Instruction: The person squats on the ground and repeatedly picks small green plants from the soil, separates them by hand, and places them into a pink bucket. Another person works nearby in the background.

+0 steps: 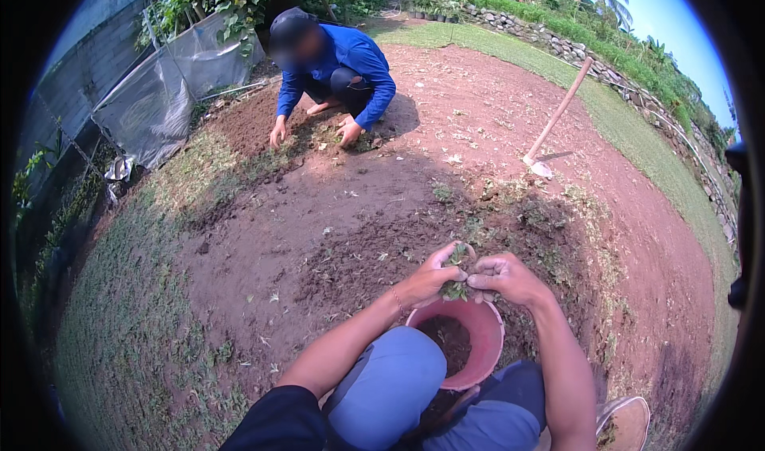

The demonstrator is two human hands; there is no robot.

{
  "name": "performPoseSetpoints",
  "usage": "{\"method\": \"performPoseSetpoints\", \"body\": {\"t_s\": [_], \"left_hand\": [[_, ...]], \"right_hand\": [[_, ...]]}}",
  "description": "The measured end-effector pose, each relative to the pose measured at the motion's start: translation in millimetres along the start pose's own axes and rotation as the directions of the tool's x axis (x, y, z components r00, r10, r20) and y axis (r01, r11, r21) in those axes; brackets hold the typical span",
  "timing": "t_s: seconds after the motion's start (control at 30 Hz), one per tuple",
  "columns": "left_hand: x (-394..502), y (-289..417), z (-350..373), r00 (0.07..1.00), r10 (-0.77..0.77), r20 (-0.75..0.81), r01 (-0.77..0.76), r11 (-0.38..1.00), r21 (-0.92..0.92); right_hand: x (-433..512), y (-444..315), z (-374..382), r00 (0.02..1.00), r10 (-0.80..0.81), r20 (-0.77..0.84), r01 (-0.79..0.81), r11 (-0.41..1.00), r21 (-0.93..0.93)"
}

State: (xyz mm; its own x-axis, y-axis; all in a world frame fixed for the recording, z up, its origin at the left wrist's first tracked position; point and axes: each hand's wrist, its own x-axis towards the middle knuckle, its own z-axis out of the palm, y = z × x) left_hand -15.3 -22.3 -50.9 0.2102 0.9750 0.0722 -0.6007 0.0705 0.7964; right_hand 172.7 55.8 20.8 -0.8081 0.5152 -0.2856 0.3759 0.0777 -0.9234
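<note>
Above the far rim of a reddish plastic bucket (493,343), my left hand (433,276) grips a small clump of green plants (458,272). My right hand (501,279) is close against it, its thumb and fingers bent at the clump's right side; whether they pinch part of it cannot be told. Dark soil (451,337) lies inside the bucket, which stands on the ground in front of my bent knees. Loose soil with scattered leaves surrounds the bucket.
Another person (340,80) in a blue shirt squats at the upper left, both hands at the soil. A hoe (559,113) stands with its wooden handle slanting up at the right. A pale container (624,424) sits at lower right. Netting (149,104) and a stone wall (556,44) edge the plot.
</note>
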Motion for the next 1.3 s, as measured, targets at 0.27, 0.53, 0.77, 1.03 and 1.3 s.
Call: {"method": "performPoseSetpoints", "body": {"t_s": [0.27,0.53,0.77,1.03,1.3], "left_hand": [[9,-6,-12,0.966,0.251,-0.061,-0.227,0.939,0.258],[13,-15,-36,0.980,0.190,-0.059,-0.136,0.856,0.499],[11,-9,-30,0.975,0.209,-0.079,-0.170,0.923,0.345],[5,11,-7,0.931,0.359,-0.063,-0.291,0.836,0.465],[16,-12,-32,0.916,0.387,-0.108,-0.262,0.778,0.571]], "right_hand": [[7,5,5,0.990,-0.037,-0.135,0.066,0.975,0.211],[12,-1,8,0.994,0.017,-0.105,-0.009,0.998,0.068],[10,-7,11,0.982,-0.135,-0.130,0.118,0.984,-0.133],[15,7,10,0.968,-0.136,-0.210,0.167,0.976,0.141],[12,1,7,0.991,-0.069,-0.115,0.089,0.980,0.178]]}}
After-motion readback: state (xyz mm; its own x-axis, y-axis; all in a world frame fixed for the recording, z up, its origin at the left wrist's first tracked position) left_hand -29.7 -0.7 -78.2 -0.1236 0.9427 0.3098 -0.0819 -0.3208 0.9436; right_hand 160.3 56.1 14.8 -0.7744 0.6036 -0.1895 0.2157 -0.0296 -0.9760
